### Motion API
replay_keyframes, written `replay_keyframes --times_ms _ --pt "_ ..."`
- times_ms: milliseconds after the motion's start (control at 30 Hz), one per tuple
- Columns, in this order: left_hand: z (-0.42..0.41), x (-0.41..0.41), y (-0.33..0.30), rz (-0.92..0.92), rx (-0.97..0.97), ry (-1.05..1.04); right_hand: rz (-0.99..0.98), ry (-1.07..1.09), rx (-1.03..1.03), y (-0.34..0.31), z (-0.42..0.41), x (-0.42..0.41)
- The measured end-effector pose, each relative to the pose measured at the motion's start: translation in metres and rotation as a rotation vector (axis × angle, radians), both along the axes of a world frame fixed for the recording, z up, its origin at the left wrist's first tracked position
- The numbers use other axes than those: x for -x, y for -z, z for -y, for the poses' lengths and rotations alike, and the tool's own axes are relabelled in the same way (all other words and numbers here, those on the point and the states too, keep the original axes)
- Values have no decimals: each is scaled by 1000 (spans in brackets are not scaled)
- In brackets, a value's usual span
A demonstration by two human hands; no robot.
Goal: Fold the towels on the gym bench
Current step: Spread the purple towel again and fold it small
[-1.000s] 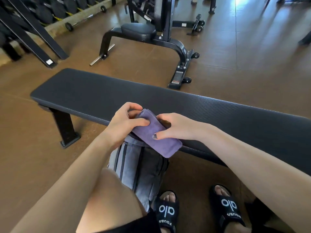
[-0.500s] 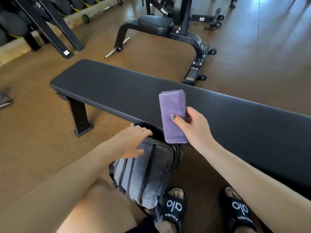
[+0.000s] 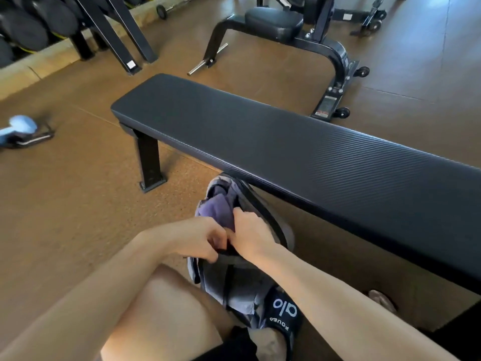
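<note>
The long black gym bench [image 3: 286, 142] runs across the view with nothing lying on its pad. Below its near edge a grey bag [image 3: 239, 290] stands open on the floor between my legs. A purple towel [image 3: 218, 212] sits inside the bag's mouth. My left hand [image 3: 200, 241] pinches the black rim of the bag on the near side. My right hand [image 3: 251, 235] reaches into the opening with its fingers curled round the towel's right edge; the fingertips are hidden inside the bag.
A black weight machine [image 3: 299, 35] stands beyond the bench, and dumbbell racks [image 3: 31, 24] line the far left. A pale blue object [image 3: 20, 126] lies on the brown floor at the left. My sandalled foot [image 3: 283, 311] is beside the bag.
The folded purple towel went from over the bench down into the bag with my right hand. My left hand moved from the bag's top to grip its rim. The view shifted left.
</note>
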State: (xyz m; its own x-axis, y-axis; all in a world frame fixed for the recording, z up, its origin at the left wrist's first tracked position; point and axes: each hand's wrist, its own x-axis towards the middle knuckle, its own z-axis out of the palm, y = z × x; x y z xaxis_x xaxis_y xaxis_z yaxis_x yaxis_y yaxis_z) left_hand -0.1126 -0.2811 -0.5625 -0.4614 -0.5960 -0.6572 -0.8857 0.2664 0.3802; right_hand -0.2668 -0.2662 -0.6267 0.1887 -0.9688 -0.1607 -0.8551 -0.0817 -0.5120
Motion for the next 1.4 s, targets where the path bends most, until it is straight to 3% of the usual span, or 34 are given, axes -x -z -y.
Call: replay_keyframes --times_ms 200,333,400,500,733,867,967,1033,1100,1167,1267,1400 --pt "10 -2 0 -143 7 -237 -341 -200 -169 9 9 -13" --pt "41 -14 25 1 447 -312 -384 -299 -200 15 9 -24" --pt "52 -17 36 112 442 -325 -344 -315 -242 19 6 -26" --pt "58 -12 48 143 198 -400 -261 -236 -259 18 0 -22" --pt "71 -12 57 83 134 -482 -6 -19 253 11 -41 13" --pt "77 -7 61 63 145 -492 107 190 262 18 -65 32" --pt "76 -2 62 156 190 -413 249 401 88 20 -70 42" --pt "75 1 60 283 319 -257 374 512 -102 20 -69 46" --pt "70 11 53 296 414 -56 402 540 -196 22 -67 48" --pt "61 24 45 179 337 75 363 523 -214 25 -64 50" --pt "37 51 36 -15 61 105 276 501 -233 24 -62 53" --pt "24 74 29 -46 -16 140 183 460 -229 29 -65 53"
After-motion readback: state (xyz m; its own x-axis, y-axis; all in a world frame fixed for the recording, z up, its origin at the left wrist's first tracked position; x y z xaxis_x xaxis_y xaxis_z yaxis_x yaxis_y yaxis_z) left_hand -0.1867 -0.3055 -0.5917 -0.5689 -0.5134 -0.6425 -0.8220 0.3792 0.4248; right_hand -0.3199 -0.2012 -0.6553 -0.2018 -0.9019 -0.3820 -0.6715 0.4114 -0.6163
